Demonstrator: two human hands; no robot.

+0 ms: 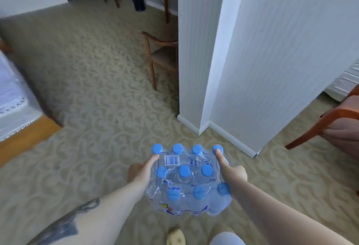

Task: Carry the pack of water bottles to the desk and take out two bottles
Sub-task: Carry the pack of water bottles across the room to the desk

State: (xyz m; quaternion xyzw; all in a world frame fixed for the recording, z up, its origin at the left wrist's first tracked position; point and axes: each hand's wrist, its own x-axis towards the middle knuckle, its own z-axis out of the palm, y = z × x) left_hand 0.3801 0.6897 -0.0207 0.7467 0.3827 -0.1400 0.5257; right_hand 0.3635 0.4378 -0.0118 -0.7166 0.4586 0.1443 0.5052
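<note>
A shrink-wrapped pack of water bottles [186, 180] with blue caps hangs in front of me above the carpet, seen from the top. My left hand [140, 171] grips its left side, thumb lying on the wrap near a far cap. My right hand [232, 172] grips its right side, thumb pointing up toward the far right cap. The fingers of both hands are hidden under the pack. The plastic wrap looks whole, with a barcode on top. The desk is not clearly in view.
A white wall corner [202, 69] juts out ahead on the right. Behind it stands a wooden chair [161, 54]. A bed edge [17, 104] lies at the left, another wooden chair [330, 122] at the right, a dark bin [138, 1] far ahead. Patterned carpet stretches ahead left.
</note>
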